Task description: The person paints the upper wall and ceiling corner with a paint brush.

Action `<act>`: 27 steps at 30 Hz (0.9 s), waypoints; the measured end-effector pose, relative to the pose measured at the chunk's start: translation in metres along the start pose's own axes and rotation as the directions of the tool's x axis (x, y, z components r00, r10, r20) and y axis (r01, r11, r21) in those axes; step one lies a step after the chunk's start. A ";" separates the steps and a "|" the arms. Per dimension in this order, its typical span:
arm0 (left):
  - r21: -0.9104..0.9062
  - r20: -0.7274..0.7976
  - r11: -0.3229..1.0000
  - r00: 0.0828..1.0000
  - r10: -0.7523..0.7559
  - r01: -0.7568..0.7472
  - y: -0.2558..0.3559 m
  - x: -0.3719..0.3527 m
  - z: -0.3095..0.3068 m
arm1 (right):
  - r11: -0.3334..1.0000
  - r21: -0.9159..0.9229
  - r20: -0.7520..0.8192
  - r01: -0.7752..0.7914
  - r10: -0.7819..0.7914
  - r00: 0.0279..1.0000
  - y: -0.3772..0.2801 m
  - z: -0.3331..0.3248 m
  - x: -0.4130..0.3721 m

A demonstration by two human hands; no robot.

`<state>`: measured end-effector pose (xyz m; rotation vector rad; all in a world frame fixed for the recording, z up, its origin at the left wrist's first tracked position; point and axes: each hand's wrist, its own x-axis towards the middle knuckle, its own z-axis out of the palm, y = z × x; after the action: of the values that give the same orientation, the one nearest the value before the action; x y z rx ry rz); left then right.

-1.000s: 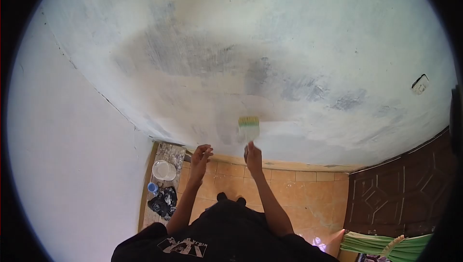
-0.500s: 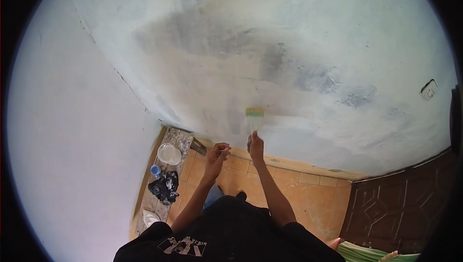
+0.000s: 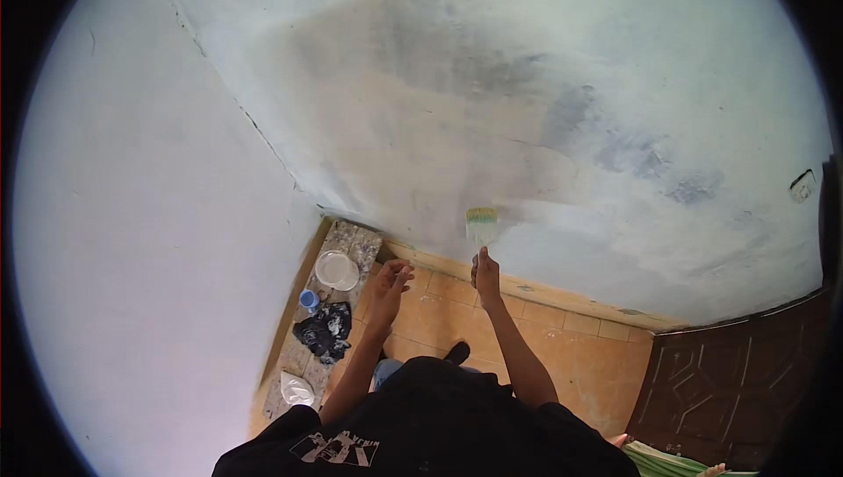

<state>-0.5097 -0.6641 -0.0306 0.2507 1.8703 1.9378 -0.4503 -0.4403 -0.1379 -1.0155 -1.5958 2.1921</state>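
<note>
My right hand (image 3: 486, 279) is closed round the handle of a wide paintbrush (image 3: 480, 225), bristles upward. Its yellow-green bristle end overlaps the lower part of the patchy wall (image 3: 421, 126), which shows grey and bluish stains under whitish paint. To the left, my left hand (image 3: 392, 284) hovers over the floor near the bench, its fingers loosely bent and apart with nothing seen between them.
Along the left wall a speckled bench (image 3: 353, 238) carries a white tub (image 3: 336, 271), a blue cup (image 3: 309, 301), a crumpled black plastic bag (image 3: 325, 333) and a white bag (image 3: 297, 388). A brown door (image 3: 729, 380) and a wall socket (image 3: 803, 186) are at right.
The view has swung left, so wall and bench appear further right. My right hand still grips the paintbrush, slightly lower in view; my left hand keeps about the same pose.
</note>
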 end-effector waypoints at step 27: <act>0.037 0.084 0.983 0.980 -0.180 0.178 -0.054 0.042 -0.221 | 0.975 0.113 -0.024 -0.192 0.195 0.980 0.052 0.243 -0.168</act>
<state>-0.6299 -0.8462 -0.1070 0.1665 1.8003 1.7529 -0.4775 -0.7330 -0.0813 -1.2141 -1.3959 2.3443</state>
